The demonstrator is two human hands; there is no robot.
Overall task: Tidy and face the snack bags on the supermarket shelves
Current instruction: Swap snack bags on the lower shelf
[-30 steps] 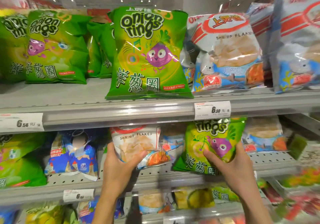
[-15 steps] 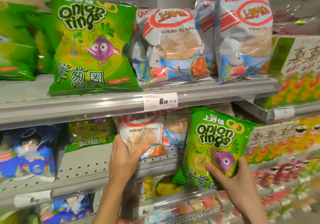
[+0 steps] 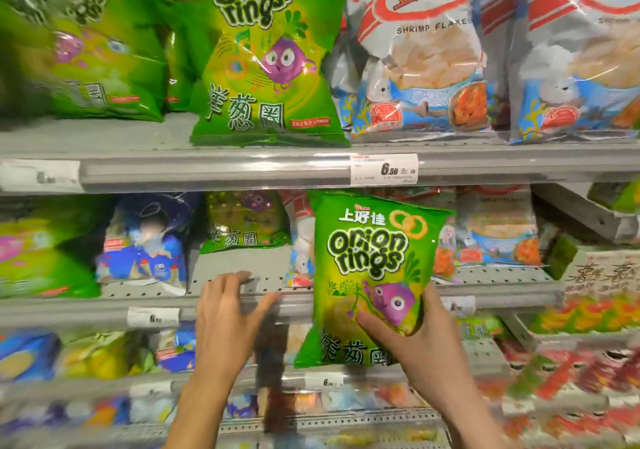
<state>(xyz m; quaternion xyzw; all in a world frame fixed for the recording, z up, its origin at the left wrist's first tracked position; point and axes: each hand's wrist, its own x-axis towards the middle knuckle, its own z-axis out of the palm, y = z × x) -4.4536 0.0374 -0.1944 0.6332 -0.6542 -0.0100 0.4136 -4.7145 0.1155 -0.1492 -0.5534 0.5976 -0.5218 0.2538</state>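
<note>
**Snack aisle, two shelf tiers, one bag held off the shelf**

Grey supermarket shelving fills my view. On the upper shelf (image 3: 173,166), at 12 o'clock, an upright green onion-rings bag (image 3: 273,57) stands at the front edge, with blurred green bags (image 3: 86,50) at 10 o'clock and white shrimp-flakes bags (image 3: 420,60) running to 2 o'clock. A price tag (image 3: 383,169) reading 6.50 sits on the rail just right of centre. On the middle shelf (image 3: 491,280) I see a blue bag (image 3: 145,244) at 9 o'clock, a smaller onion-rings bag (image 3: 246,223) set back near centre, and more shrimp-flakes bags (image 3: 495,230) at 3 o'clock. The held onion-rings bag (image 3: 374,275), face outward and slightly tilted, hangs in front of the middle shelf's edge at about 4 o'clock from centre. My right hand (image 3: 420,337) grips its lower part, thumb across the front, fingers behind. My left hand (image 3: 227,313), at 7 o'clock, is blurred; its fingers are spread and hold nothing, their tips at the shelf's front edge.
</note>
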